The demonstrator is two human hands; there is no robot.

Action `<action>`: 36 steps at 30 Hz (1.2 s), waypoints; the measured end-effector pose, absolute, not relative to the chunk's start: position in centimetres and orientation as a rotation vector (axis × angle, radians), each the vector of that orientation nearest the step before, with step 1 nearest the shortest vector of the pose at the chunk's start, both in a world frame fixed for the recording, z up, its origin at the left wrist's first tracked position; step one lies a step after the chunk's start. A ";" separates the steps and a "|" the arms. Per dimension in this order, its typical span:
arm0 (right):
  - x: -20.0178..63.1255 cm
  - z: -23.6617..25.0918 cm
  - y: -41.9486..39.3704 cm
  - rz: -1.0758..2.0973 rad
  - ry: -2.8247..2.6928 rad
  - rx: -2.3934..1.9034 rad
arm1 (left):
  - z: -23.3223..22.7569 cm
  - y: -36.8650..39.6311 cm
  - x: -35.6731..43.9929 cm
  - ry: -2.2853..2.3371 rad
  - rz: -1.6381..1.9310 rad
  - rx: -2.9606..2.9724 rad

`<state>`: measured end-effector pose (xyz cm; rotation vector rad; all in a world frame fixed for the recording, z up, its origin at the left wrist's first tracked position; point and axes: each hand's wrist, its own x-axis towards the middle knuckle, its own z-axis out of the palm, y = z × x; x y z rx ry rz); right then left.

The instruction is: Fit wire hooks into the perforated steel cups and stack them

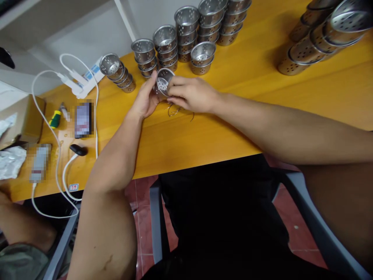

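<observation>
A perforated metal cup [162, 82] is tilted over the wooden table, its open mouth facing me. My left hand [147, 99] is closed around its left side and underside. On the opposite side, my right hand [190, 93] has its fingers bent over the rim, closed on the cup; the fingertips are partly hidden. Thin curved wires [175, 112] show on the table just below my right hand. Short stacks of similar cups stand close by, the nearest being a small stack [202, 58] behind my right hand.
More cup stacks [186, 31] line the wall, and leaning stacks [309, 44] stand at right. Left on the table [189, 144] are a power strip [90, 79], white cables, a phone [83, 119], a green-yellow screwdriver handle [55, 119] and a cardboard box [29, 116]. Another person's leg [26, 221] shows lower left.
</observation>
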<state>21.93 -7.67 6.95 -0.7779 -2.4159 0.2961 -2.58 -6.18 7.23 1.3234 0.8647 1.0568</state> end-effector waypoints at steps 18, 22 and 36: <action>22.8 7.6 -7.9 0.355 -2.347 -1.015 | 6.8 -6.1 -2.5 0.933 1.076 1.427; 22.7 8.4 -8.4 0.398 -2.308 -1.011 | 6.8 -6.2 -2.4 0.910 1.092 1.417; 23.1 9.5 -8.4 0.663 -2.087 -0.990 | 6.9 -6.4 -2.2 0.865 1.093 1.423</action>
